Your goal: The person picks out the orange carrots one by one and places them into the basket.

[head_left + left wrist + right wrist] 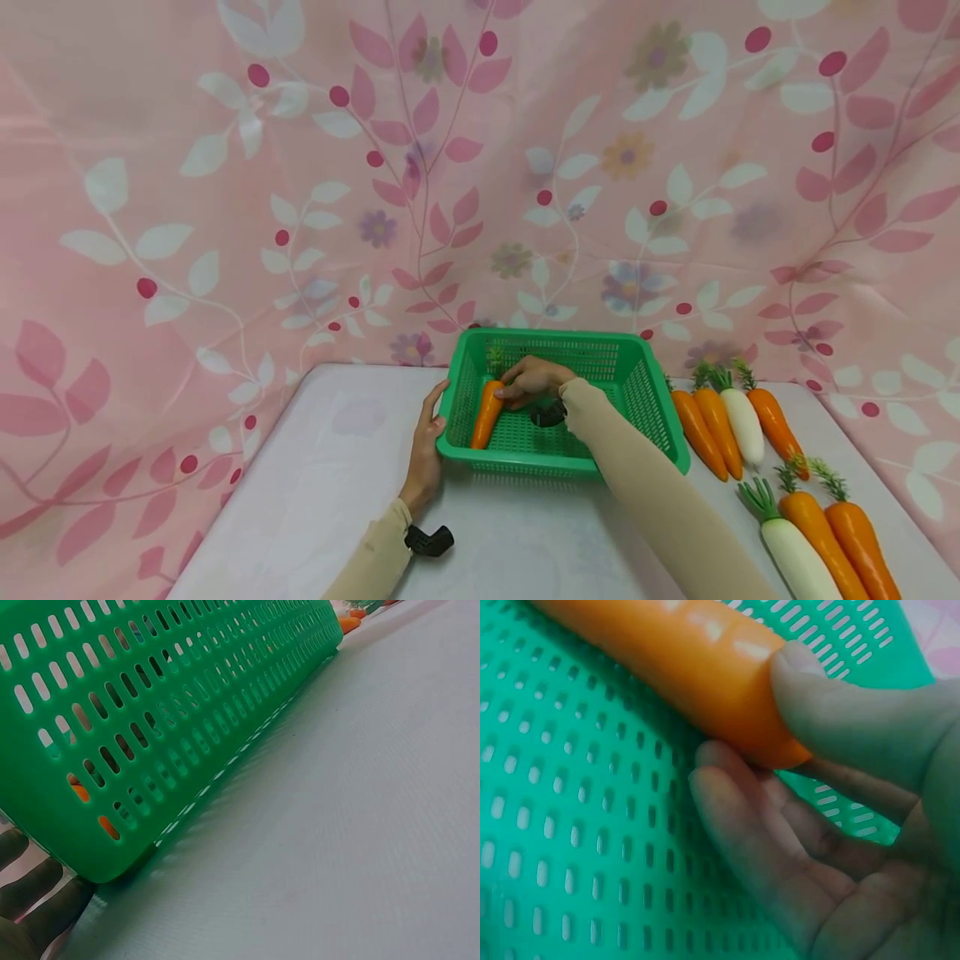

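Observation:
My right hand (534, 379) reaches into a green perforated basket (525, 463) and pinches an orange carrot (488, 414) near its thick, leafy end. In the right wrist view the thumb (840, 712) lies on top of the carrot (705, 667) and curled fingers are at its underside, close over the basket floor. The carrot lies along the basket's left side, tip towards me. At the outside of the left wall, my left hand (426, 454) touches the basket with fairly straight fingers, its thumb by the rim. Those fingers (45, 892) show beside the basket's corner in the left wrist view.
Right of the basket, several carrots (775, 423) and a white radish (744, 427) lie in a back row. Nearer me are another white radish (801, 560) and two carrots (862, 546). The white-covered table (322, 467) ends at a pink floral curtain (420, 192).

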`<move>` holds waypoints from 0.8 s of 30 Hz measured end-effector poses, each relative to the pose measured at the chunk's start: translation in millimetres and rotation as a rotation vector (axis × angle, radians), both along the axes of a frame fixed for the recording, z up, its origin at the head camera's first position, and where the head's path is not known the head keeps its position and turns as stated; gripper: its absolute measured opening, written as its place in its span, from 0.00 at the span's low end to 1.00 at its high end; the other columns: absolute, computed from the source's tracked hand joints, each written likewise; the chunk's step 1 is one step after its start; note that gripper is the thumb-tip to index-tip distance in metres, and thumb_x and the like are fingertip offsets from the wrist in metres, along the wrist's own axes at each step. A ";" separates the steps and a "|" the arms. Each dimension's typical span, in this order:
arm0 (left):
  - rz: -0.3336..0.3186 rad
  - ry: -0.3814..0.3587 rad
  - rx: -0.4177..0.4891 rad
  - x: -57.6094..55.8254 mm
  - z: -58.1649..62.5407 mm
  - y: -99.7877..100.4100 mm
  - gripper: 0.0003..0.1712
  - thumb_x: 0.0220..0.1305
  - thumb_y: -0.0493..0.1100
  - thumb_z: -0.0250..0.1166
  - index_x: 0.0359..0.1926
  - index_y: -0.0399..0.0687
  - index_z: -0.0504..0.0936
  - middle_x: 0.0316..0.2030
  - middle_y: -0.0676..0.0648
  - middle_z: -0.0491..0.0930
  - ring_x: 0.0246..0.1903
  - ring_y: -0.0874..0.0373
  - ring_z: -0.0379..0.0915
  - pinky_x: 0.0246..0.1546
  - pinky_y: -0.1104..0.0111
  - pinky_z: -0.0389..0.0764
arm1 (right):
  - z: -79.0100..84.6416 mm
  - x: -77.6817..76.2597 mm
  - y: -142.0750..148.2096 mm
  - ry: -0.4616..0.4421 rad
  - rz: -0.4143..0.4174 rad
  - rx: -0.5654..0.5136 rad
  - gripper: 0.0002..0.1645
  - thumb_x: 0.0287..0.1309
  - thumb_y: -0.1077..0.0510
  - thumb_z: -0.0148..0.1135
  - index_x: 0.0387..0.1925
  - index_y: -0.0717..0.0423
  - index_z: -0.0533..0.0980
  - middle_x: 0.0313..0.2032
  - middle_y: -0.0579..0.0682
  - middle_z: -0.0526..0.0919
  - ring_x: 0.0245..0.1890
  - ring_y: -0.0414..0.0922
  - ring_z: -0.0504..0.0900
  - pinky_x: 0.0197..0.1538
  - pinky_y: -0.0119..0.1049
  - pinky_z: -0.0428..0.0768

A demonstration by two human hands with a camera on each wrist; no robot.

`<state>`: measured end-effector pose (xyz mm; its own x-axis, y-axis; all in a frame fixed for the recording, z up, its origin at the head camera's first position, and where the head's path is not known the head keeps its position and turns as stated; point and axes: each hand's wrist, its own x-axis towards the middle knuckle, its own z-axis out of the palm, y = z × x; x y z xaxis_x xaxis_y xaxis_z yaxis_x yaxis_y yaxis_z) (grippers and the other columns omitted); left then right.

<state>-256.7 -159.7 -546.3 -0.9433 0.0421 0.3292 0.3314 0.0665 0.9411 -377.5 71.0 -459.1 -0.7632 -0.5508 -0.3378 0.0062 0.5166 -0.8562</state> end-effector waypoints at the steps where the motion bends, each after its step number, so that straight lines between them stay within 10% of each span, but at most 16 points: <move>1: 0.001 0.001 -0.002 0.4 0.4 0.1 0.35 0.78 0.49 0.37 0.84 0.66 0.56 0.79 0.41 0.64 0.70 0.38 0.71 0.70 0.42 0.67 | 0.4 0.4 -0.5 -0.001 0.005 -0.002 0.26 0.73 0.58 0.66 0.65 0.69 0.78 0.56 0.62 0.86 0.52 0.56 0.89 0.58 0.47 0.86; 12: -0.001 -0.011 -0.009 1.7 1.5 -0.3 0.35 0.79 0.50 0.36 0.84 0.67 0.56 0.76 0.40 0.69 0.65 0.37 0.75 0.66 0.50 0.75 | 1.3 3.5 -4.1 0.007 0.018 0.003 0.25 0.73 0.57 0.65 0.64 0.68 0.79 0.56 0.62 0.86 0.51 0.55 0.89 0.57 0.47 0.86; 24: -0.047 -0.022 -0.021 2.4 5.9 -0.1 0.36 0.79 0.49 0.35 0.85 0.70 0.53 0.85 0.54 0.48 0.83 0.42 0.46 0.77 0.31 0.45 | -11.2 -8.3 -4.3 0.019 0.028 0.012 0.27 0.70 0.52 0.69 0.63 0.65 0.81 0.57 0.61 0.86 0.50 0.55 0.90 0.52 0.44 0.88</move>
